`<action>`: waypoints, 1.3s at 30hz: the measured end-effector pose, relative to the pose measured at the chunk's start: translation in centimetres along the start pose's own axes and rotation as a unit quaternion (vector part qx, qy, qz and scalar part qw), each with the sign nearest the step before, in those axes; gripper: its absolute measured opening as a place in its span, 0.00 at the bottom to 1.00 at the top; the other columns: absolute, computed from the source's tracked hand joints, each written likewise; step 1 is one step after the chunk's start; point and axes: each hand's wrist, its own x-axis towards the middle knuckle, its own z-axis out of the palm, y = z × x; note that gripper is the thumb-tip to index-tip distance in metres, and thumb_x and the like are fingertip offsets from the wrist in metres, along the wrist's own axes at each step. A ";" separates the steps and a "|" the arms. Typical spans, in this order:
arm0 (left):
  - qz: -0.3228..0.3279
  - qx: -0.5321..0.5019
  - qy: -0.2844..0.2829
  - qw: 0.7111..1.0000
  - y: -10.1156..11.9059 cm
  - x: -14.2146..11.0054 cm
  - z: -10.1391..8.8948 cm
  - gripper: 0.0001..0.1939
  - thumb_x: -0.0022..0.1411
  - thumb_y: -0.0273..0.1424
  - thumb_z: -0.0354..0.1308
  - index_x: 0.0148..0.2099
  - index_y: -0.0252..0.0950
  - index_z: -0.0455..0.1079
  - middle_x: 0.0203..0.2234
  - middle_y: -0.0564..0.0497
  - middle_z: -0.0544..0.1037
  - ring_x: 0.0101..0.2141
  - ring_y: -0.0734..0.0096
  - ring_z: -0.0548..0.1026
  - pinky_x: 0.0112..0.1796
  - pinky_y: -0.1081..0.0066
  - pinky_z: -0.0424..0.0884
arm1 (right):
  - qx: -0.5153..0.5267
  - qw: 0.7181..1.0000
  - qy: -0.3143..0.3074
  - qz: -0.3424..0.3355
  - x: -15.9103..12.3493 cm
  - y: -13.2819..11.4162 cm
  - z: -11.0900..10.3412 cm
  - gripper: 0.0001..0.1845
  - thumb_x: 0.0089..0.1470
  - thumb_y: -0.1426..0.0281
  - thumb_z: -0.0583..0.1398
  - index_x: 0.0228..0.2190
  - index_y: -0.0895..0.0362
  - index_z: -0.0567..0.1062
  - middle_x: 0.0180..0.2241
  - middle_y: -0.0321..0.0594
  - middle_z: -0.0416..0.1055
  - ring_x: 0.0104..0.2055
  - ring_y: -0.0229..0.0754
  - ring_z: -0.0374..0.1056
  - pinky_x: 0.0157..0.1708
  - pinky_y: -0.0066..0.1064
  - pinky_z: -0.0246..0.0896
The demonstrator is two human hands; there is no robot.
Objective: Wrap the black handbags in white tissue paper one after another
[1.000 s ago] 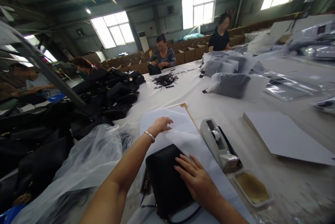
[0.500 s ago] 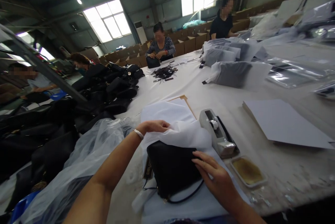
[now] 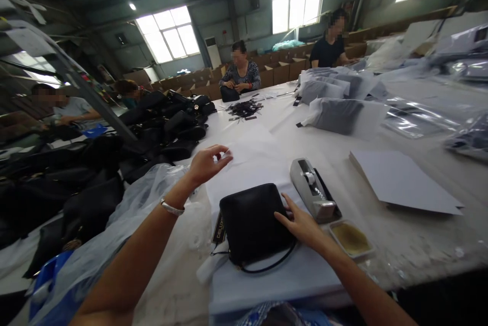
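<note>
A black handbag lies on white tissue paper in front of me, its thin strap curving along the near edge. A dark tag with gold lettering sticks out at its left side. Beyond the bag, my left hand is closed in a pinch on the thin white tissue. My right hand rests against the bag's right edge, thumb on top and fingers spread. Just right of the bag stands a grey tape dispenser.
A shallow dish with a yellowish pad sits near the dispenser. White card sheets lie to the right, wrapped bags behind. Black bags are heaped left beside clear plastic. A co-worker sits across the table.
My left hand has moved away from me and leftward, and the tissue that was bunched over the bag's far edge now lies beyond it. My right hand stays at the bag.
</note>
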 end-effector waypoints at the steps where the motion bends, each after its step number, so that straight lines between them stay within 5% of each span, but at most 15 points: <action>1: 0.012 0.023 0.002 1.000 0.3 -0.5 -0.2 0.14 0.60 0.42 0.59 0.42 0.39 0.75 0.28 0.54 0.76 0.26 0.74 0.70 0.31 0.73 0.64 | -0.014 1.000 -0.014 0.010 0.3 -0.2 -0.1 0.45 0.53 0.48 0.61 0.66 0.49 0.54 0.43 0.44 0.78 0.40 0.51 0.75 0.43 0.43 0.69; 4: 0.021 0.055 -0.004 0.998 1.0 -1.8 -0.5 0.11 0.60 0.40 0.59 0.42 0.40 0.74 0.31 0.54 0.78 0.27 0.73 0.72 0.32 0.73 0.65 | -0.030 0.997 -0.057 0.039 0.8 -1.2 0.0 0.50 0.51 0.46 0.61 0.67 0.52 0.50 0.28 0.37 0.77 0.31 0.49 0.74 0.37 0.40 0.67; 7: 0.020 0.040 -0.018 0.999 1.3 -2.6 -0.6 0.11 0.62 0.40 0.57 0.42 0.39 0.72 0.34 0.52 0.79 0.33 0.70 0.75 0.36 0.73 0.67 | 0.022 0.996 -0.062 0.055 1.0 -2.1 0.6 0.50 0.52 0.45 0.60 0.67 0.52 0.49 0.26 0.34 0.75 0.31 0.48 0.74 0.38 0.39 0.67; 11: 0.020 0.030 -0.040 0.999 1.2 -2.8 -0.4 0.11 0.64 0.40 0.56 0.40 0.38 0.70 0.28 0.55 0.76 0.28 0.73 0.73 0.33 0.74 0.66 | 0.133 0.985 -0.043 0.098 1.2 -2.6 1.5 0.52 0.55 0.45 0.57 0.68 0.54 0.40 0.34 0.38 0.77 0.37 0.47 0.75 0.40 0.39 0.69; 14: 0.014 0.024 -0.035 0.999 1.3 -2.9 0.0 0.12 0.64 0.42 0.56 0.40 0.38 0.71 0.26 0.56 0.75 0.26 0.75 0.71 0.31 0.76 0.65 | 0.203 0.970 -0.073 0.115 1.4 -2.8 2.2 0.56 0.55 0.45 0.59 0.68 0.53 0.33 0.51 0.47 0.73 0.51 0.48 0.72 0.51 0.42 0.67; 17: 0.021 0.001 -0.039 0.999 1.7 -3.4 0.4 0.12 0.64 0.41 0.57 0.41 0.38 0.72 0.28 0.55 0.77 0.28 0.73 0.73 0.33 0.75 0.66 | 0.239 0.962 -0.080 0.108 1.4 -3.4 2.7 0.57 0.51 0.48 0.63 0.68 0.52 0.38 0.64 0.48 0.59 0.62 0.49 0.61 0.60 0.43 0.58; 19: 0.028 -0.047 -0.036 0.998 2.2 -4.4 0.3 0.12 0.64 0.41 0.58 0.42 0.38 0.73 0.32 0.53 0.79 0.32 0.71 0.76 0.36 0.73 0.68 | 0.295 0.946 -0.101 0.086 1.4 -3.9 2.8 0.50 0.52 0.51 0.65 0.67 0.50 0.48 0.63 0.44 0.60 0.62 0.48 0.61 0.61 0.42 0.57; 25: -0.011 -0.299 -0.086 0.950 2.9 -12.0 0.2 0.13 0.65 0.39 0.58 0.43 0.36 0.76 0.42 0.45 0.80 0.44 0.64 0.77 0.47 0.69 0.70 | 0.380 0.912 -0.103 0.119 2.0 -3.0 1.5 0.36 0.50 0.57 0.67 0.59 0.46 0.66 0.56 0.36 0.71 0.57 0.48 0.68 0.59 0.38 0.63; 30: -0.204 -0.315 0.074 0.924 1.4 -19.6 2.8 0.16 0.69 0.40 0.52 0.43 0.35 0.75 0.36 0.46 0.81 0.38 0.66 0.78 0.42 0.69 0.72 | 0.341 0.925 -0.071 0.150 3.2 -1.0 0.3 0.34 0.46 0.58 0.69 0.54 0.51 0.72 0.51 0.39 0.75 0.54 0.52 0.70 0.55 0.41 0.66; 35: -0.189 -0.216 -0.106 0.952 0.4 -22.9 6.2 0.20 0.58 0.43 0.64 0.50 0.39 0.74 0.50 0.45 0.77 0.52 0.57 0.73 0.54 0.60 0.67 | 0.338 0.925 -0.099 0.145 3.7 -0.7 0.4 0.32 0.49 0.57 0.67 0.55 0.49 0.71 0.50 0.38 0.76 0.53 0.51 0.71 0.56 0.42 0.65; 39: -0.169 -0.024 -0.148 0.974 0.2 -23.3 8.0 0.37 0.53 0.37 0.69 0.63 0.41 0.61 0.58 0.42 0.71 0.59 0.50 0.65 0.61 0.44 0.53 | 0.302 0.943 -0.051 0.127 3.6 0.2 0.8 0.31 0.49 0.55 0.65 0.53 0.54 0.73 0.51 0.44 0.75 0.56 0.55 0.68 0.57 0.44 0.64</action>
